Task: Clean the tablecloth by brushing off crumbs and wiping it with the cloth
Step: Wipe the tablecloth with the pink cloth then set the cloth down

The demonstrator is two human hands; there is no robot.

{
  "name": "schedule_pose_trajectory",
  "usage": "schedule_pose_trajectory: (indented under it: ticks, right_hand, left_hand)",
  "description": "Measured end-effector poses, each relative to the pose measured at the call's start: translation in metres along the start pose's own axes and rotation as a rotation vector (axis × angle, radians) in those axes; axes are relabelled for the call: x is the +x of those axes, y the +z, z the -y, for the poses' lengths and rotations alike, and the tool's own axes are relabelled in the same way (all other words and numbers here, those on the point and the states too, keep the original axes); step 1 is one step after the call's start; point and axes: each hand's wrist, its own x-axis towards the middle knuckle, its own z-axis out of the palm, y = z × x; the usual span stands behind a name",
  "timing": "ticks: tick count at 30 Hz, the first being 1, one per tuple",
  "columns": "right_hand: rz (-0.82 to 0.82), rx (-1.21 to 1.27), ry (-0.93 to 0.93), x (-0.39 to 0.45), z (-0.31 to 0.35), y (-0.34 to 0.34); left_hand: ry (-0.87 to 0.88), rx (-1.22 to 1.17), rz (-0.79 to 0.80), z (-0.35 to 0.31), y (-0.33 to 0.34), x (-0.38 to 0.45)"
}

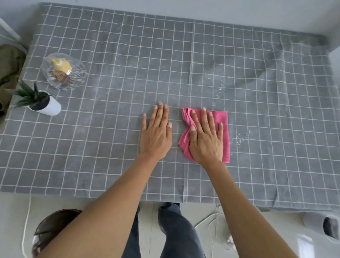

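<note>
Below us, a grey tablecloth (110, 145) with a white grid covers the table. Our left hand (156, 134) lies flat and open on bare fabric near the middle, holding nothing. Just beside it, our right hand (206, 136) is spread flat on a folded pink cloth (224, 131), pressing it down rather than gripping it. White crumbs (239, 139) lie just right of the cloth, and more (219, 84) lie farther back on the right.

Far to the left stand a glass bowl (64, 71) and a small potted plant (40, 101), well apart from our hands.

We judge these risks. With only a flat palm on it, the cloth could bunch or slide out during a stroke. A hard push could drag the tablecloth into wrinkles if the left hand does not brace it. Wiping to the right could smear or scatter the crumbs onto the floor. A long sweep left could knock the plant or bowl.
</note>
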Motion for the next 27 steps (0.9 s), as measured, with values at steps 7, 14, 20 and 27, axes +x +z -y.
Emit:
schedule_pose_trajectory:
  ticks: [7, 14, 20, 27]
  right_hand:
    - [-0.018, -0.066, 0.113, -0.006, -0.115, -0.035]
    - [-0.052, -0.042, 0.211, -0.009, -0.143, -0.045]
    - [-0.027, 0.009, 0.223, -0.025, -0.115, -0.035]
    - [0.067, -0.020, -0.063, -0.065, -0.015, 0.004]
  left_hand:
    - [0.016, 0.082, -0.035, -0.006, 0.006, -0.002]
    - [-0.001, 0.106, -0.008, -0.007, 0.005, -0.002]
    - [0.023, 0.062, 0.035, 0.002, 0.000, -0.035]
    - [0.022, 0.107, 0.018, 0.009, 0.001, -0.053]
